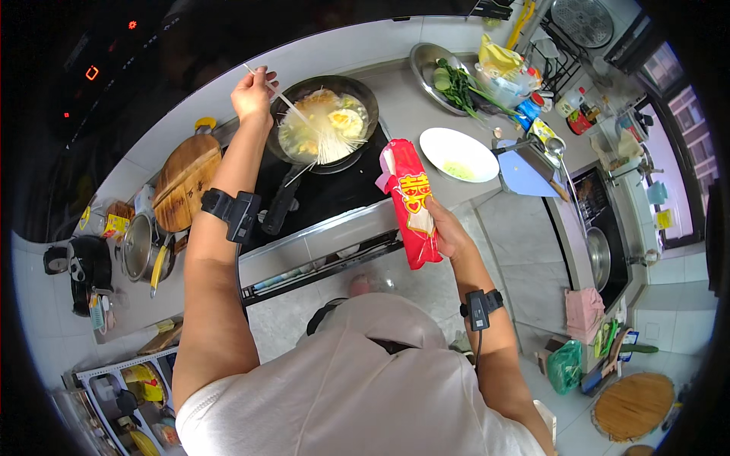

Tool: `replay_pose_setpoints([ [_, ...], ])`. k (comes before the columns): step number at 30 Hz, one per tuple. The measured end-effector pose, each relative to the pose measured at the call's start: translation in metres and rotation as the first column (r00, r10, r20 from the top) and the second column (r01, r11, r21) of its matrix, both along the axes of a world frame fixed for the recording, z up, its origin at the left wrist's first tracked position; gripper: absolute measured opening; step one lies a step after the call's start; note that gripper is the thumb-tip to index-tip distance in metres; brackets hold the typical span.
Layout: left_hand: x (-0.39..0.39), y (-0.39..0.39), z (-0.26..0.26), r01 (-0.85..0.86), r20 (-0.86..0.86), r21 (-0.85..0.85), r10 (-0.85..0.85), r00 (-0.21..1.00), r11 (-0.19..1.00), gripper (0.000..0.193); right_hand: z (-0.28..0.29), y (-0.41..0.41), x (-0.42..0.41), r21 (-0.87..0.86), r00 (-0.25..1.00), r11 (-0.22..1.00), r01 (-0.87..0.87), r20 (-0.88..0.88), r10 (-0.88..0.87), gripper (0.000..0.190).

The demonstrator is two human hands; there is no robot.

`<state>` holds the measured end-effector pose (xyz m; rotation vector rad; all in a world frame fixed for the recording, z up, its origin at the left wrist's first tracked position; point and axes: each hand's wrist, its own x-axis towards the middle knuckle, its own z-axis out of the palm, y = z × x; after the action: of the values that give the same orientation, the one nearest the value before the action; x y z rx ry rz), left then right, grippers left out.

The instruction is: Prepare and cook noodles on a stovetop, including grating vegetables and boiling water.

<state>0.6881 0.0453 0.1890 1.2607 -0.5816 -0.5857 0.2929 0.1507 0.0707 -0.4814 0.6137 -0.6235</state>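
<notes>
My left hand [254,97] is raised at the wok's left rim, closed around pale chopsticks [292,107] that slant down into the food. Inside the dark wok [370,105], fried egg [345,122] sits in steaming cloudy broth. Thin white noodles [336,147] fan out over the near right side, some reaching the rim. In front of the cooktop, my right hand [447,231] grips a red noodle packet [412,196] by its right side. Pinkish wrapping shows at the packet's upper end, and pale noodles show through its window.
Right of the cooktop [325,196] stands a white bowl [459,154] holding some chopped greens. Behind it, a metal dish [428,68] carries leafy vegetables. A knife [550,179] lies on a blue cutting board [522,171]. A lidded pot [140,248] stands left, beside a wooden board [188,182].
</notes>
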Motion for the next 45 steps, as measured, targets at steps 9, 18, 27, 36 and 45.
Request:
replay_pose_setpoints([
  [9, 0.011, 0.0, -0.086, 0.022, 0.619, 0.69, -0.605, 0.502, 0.724, 0.051, 0.003, -0.004, 0.012, -0.024, 1.0, 1.0, 0.0, 0.01, 0.001, 0.04],
  [18, -0.049, 0.084, -0.033, -0.233, 0.514, 0.844, -0.852, 0.095, 0.483, 0.049, -0.004, -0.007, 0.012, 0.007, 0.999, 1.0, -0.03, 0.027, 0.03, 0.042],
  [27, -0.058, 0.104, -0.033, -0.413, 0.514, 0.774, -0.857, -0.035, 0.481, 0.022, 0.004, 0.001, 0.013, -0.024, 0.996, 0.997, -0.073, 0.043, 0.074, 0.037],
  [36, -0.054, 0.114, 0.057, -0.457, 0.688, 0.658, -0.725, 0.04, 0.599, 0.025, 0.005, 0.005, -0.002, -0.037, 0.995, 0.995, -0.088, 0.043, 0.09, 0.039],
  [45, -0.062, 0.074, -0.016, -0.405, 0.874, 0.481, -0.462, 0.149, 0.778, 0.037, 0.015, 0.012, 0.001, -0.048, 0.996, 0.998, -0.048, 0.08, 0.051, 0.042],
])
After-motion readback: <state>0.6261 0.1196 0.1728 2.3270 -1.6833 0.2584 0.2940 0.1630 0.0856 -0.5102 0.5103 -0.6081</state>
